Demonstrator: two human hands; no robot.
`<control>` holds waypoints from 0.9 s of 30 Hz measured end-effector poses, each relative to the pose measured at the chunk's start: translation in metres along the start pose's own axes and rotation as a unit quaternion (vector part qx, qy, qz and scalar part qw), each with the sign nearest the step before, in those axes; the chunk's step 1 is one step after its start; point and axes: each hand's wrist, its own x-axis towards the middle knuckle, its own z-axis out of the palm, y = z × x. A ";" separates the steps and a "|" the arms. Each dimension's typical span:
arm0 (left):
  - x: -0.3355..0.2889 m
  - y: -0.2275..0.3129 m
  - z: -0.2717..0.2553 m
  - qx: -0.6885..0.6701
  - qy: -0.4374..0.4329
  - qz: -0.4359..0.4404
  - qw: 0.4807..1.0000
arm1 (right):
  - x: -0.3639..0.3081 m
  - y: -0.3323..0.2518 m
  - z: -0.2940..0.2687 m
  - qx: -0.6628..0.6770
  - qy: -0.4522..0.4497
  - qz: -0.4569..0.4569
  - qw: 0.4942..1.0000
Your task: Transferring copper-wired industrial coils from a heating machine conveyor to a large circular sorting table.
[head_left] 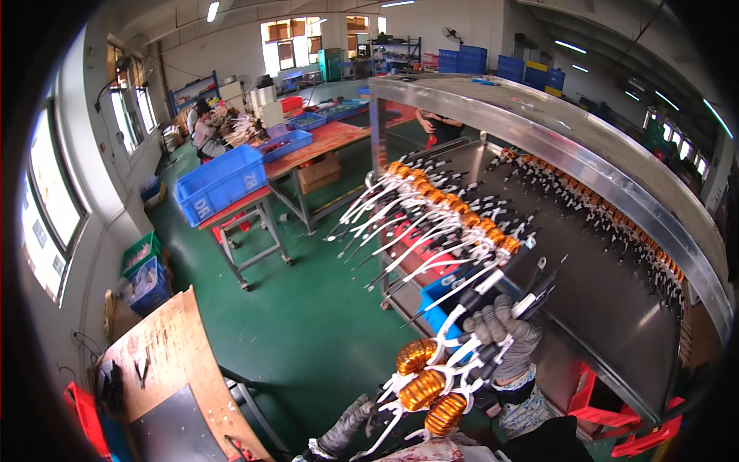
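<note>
Copper-wound coils (422,390), their leads (468,299) clenched in the right hand (504,331), are best kept untangled; grip of left hand (346,426) indeterminable.

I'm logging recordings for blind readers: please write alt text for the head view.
A person's gloved right hand grips the wires of three orange coils, with the gloved left hand below and to the left. Similar coils lie in rows on a metal shelf ahead.
</note>
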 end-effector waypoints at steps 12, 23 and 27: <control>0.214 0.056 0.165 0.256 -0.037 0.174 0.950 | 0.080 -0.195 -0.225 -0.025 0.160 -0.168 0.972; 0.291 0.014 0.165 0.225 -0.070 0.024 0.972 | 0.025 -0.209 -0.346 -0.151 0.415 0.012 0.897; 0.295 0.019 0.167 0.214 -0.077 -0.013 0.974 | 0.018 -0.202 -0.308 -0.260 0.378 -0.013 0.888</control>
